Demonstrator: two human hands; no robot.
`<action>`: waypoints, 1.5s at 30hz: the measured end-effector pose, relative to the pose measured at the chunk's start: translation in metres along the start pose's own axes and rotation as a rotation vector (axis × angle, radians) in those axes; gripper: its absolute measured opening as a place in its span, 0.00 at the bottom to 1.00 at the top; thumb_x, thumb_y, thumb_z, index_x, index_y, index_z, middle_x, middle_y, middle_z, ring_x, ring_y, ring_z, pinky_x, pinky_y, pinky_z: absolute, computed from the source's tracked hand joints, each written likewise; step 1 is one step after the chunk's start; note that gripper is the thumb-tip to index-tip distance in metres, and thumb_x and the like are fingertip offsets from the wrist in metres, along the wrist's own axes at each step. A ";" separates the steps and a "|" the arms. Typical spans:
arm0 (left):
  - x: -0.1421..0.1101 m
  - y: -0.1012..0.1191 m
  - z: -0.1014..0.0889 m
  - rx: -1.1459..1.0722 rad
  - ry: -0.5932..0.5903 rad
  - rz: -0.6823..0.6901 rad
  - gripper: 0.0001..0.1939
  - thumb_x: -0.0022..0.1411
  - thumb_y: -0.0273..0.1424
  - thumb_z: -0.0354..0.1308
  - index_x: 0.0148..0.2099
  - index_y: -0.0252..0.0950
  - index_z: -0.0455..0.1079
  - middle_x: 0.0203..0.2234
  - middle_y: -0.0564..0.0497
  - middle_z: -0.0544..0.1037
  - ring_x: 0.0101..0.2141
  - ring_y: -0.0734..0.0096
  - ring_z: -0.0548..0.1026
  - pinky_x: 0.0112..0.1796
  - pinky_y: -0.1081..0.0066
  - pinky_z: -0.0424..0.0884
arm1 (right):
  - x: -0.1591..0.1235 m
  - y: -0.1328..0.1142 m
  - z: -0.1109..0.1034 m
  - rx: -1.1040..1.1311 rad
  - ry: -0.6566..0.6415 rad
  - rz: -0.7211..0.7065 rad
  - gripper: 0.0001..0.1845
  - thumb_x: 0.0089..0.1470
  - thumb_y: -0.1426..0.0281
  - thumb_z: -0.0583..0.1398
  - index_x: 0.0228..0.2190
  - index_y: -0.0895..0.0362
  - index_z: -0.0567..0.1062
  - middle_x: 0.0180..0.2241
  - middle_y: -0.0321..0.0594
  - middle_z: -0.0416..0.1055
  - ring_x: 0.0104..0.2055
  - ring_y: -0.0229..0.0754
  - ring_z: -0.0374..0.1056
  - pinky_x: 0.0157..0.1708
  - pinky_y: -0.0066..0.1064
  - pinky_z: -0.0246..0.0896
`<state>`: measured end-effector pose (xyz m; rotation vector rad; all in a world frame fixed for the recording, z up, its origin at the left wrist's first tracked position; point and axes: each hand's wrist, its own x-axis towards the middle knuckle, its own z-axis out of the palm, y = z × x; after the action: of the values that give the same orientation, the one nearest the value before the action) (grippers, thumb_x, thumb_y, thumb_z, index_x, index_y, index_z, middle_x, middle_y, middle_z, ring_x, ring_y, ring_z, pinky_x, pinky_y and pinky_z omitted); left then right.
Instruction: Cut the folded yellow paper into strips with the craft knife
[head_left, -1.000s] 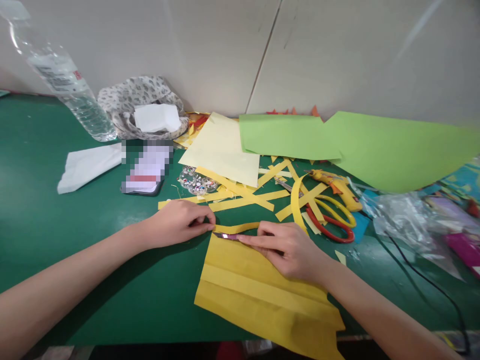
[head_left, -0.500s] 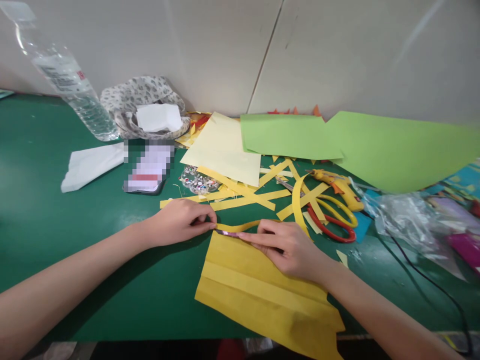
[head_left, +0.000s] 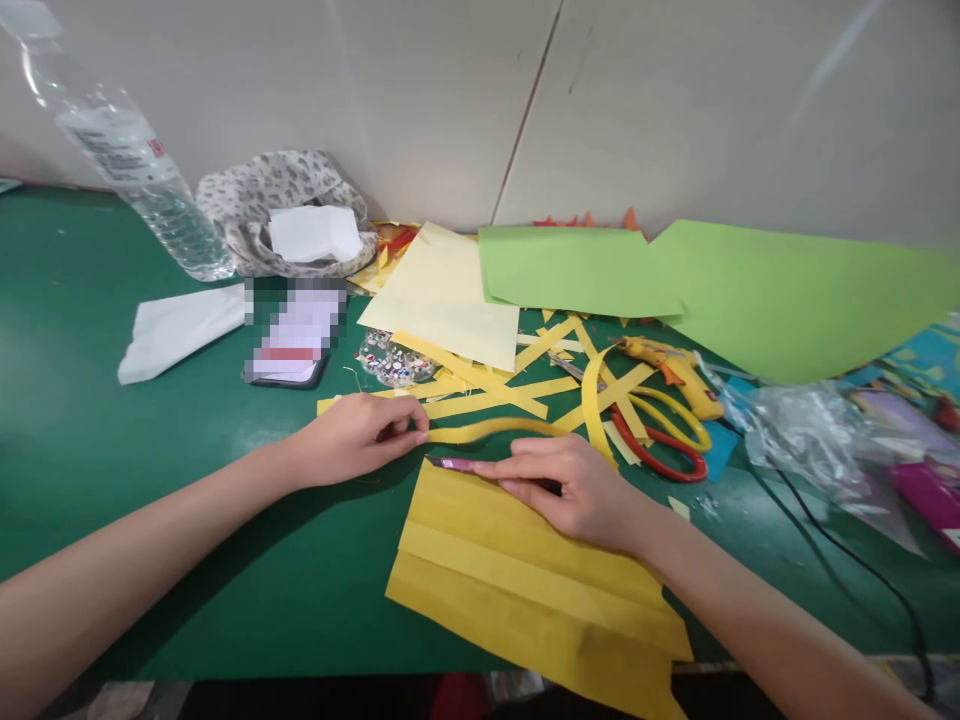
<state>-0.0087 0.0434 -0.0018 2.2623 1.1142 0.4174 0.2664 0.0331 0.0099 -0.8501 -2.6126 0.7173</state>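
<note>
A folded yellow paper sheet point(head_left: 517, 575) lies on the green table point(head_left: 150, 470) in front of me. My right hand point(head_left: 570, 485) rests on its top edge, fingers closed round a small purple-handled cutter point(head_left: 454, 464) whose tip points left. My left hand point(head_left: 360, 435) pinches the left end of a thin yellow strip point(head_left: 495, 430), which now lies apart from the sheet and arcs to the right.
Several loose yellow strips point(head_left: 495, 390), red-and-yellow scissors point(head_left: 664, 440) and a yellow glue gun point(head_left: 671, 370) lie behind. Pale yellow paper point(head_left: 442, 295), green paper point(head_left: 712, 280), a phone point(head_left: 289, 345), a water bottle point(head_left: 142, 170), a tissue point(head_left: 176, 325) and plastic bags point(head_left: 817, 435) are around.
The yellow strip has come free of the sheet's top edge. My left hand has drawn it a little away from me; my right hand with the cutter stays at the edge.
</note>
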 end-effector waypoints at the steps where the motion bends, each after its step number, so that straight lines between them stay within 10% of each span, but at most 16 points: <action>1: 0.000 0.000 -0.001 -0.025 0.003 -0.014 0.08 0.66 0.33 0.50 0.39 0.36 0.69 0.19 0.58 0.67 0.19 0.79 0.63 0.22 0.75 0.57 | 0.000 0.000 0.000 0.003 -0.001 -0.002 0.19 0.59 0.75 0.54 0.49 0.51 0.76 0.22 0.34 0.64 0.22 0.34 0.58 0.23 0.26 0.50; 18: -0.002 0.000 0.002 -0.027 0.091 -0.003 0.10 0.67 0.35 0.49 0.40 0.37 0.69 0.17 0.59 0.65 0.18 0.79 0.63 0.21 0.76 0.56 | -0.009 -0.009 -0.003 -0.106 0.042 -0.006 0.21 0.62 0.74 0.52 0.53 0.50 0.72 0.21 0.32 0.59 0.22 0.33 0.55 0.23 0.26 0.47; 26: -0.003 -0.003 0.000 0.154 0.430 -0.226 0.08 0.61 0.36 0.54 0.35 0.37 0.63 0.16 0.60 0.64 0.17 0.79 0.64 0.20 0.78 0.56 | -0.021 -0.010 -0.030 0.092 0.437 0.204 0.14 0.58 0.68 0.57 0.45 0.52 0.78 0.29 0.40 0.74 0.25 0.37 0.62 0.22 0.30 0.55; 34: -0.007 0.010 0.003 0.078 0.114 0.311 0.11 0.64 0.39 0.56 0.39 0.36 0.71 0.31 0.50 0.74 0.34 0.70 0.72 0.36 0.70 0.66 | -0.021 -0.006 -0.031 0.576 0.639 0.394 0.14 0.55 0.68 0.59 0.43 0.50 0.78 0.22 0.31 0.59 0.20 0.32 0.50 0.18 0.27 0.44; 45: -0.006 0.006 0.006 0.065 0.050 0.343 0.11 0.62 0.40 0.58 0.38 0.39 0.75 0.33 0.50 0.77 0.37 0.68 0.74 0.42 0.67 0.67 | -0.020 -0.009 -0.027 0.606 0.497 0.422 0.16 0.56 0.65 0.59 0.46 0.53 0.76 0.23 0.32 0.55 0.21 0.32 0.48 0.18 0.27 0.40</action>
<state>-0.0056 0.0329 -0.0028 2.5195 0.7702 0.5827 0.2892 0.0237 0.0344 -1.1918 -1.6548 1.1475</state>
